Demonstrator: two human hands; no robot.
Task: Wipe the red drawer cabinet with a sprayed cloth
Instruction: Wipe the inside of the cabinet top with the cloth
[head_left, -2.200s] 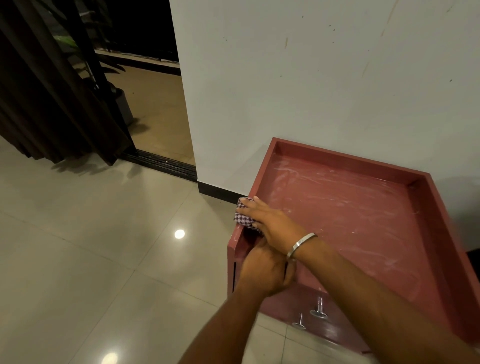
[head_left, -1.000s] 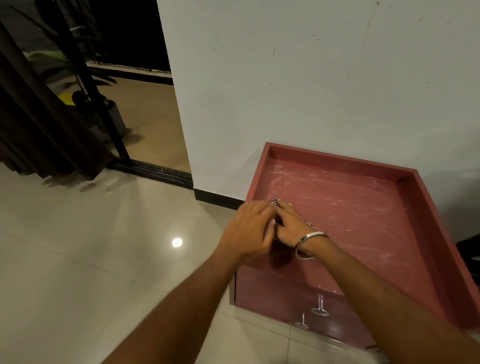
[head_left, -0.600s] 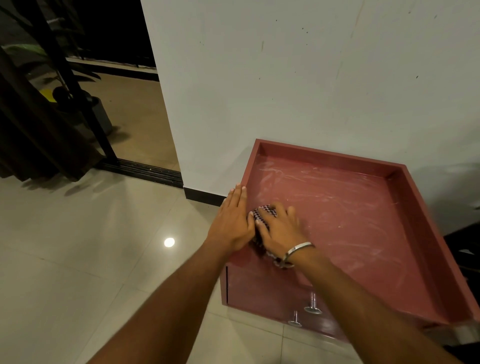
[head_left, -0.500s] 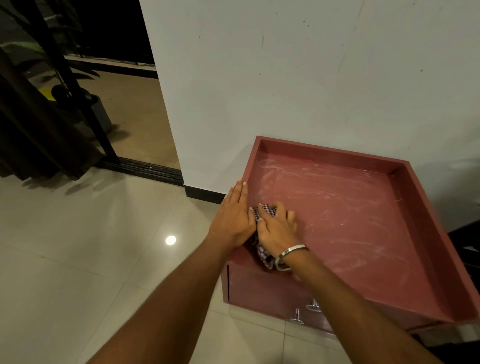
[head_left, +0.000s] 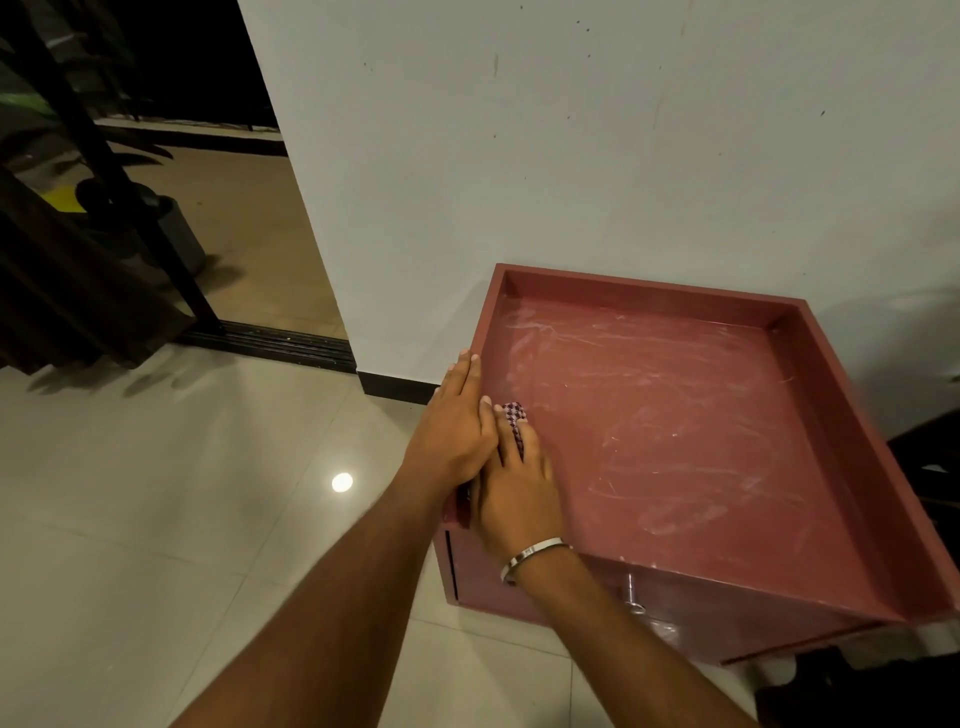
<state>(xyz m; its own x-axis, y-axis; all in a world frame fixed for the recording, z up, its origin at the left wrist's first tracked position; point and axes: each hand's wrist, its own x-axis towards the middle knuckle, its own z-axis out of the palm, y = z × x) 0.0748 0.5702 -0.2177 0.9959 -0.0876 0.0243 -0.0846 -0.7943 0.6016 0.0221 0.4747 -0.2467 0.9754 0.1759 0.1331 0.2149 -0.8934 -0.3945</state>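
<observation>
The low red drawer cabinet (head_left: 675, 441) stands on the pale tiled floor (head_left: 156, 519) against a white wall (head_left: 571, 130), its top a shallow tray with raised rims on three sides and a smeared, streaky surface. Both hands sit at the tray's front left corner, side by side and touching. The left hand (head_left: 457, 431) lies flat with straight fingers along the left rim, fingertips pointing toward the wall. The right hand (head_left: 519, 488), with a silver bangle (head_left: 530, 556) on its wrist, lies just inside the rim and presses down on a small red-and-white checked cloth (head_left: 514, 415); its fingers are laid over the fabric, but how far they curl round it cannot be told. Only a small part of the cloth shows, poking out beyond the right fingertips and beside the left thumb, resting on the tray surface close to the left rim. Two metal drawer knobs (head_left: 631, 592) stick out of the cabinet's front face below the right forearm. At far left, a dark doorway with a black sliding-door track (head_left: 270, 343) opens onto a dim room.
</observation>
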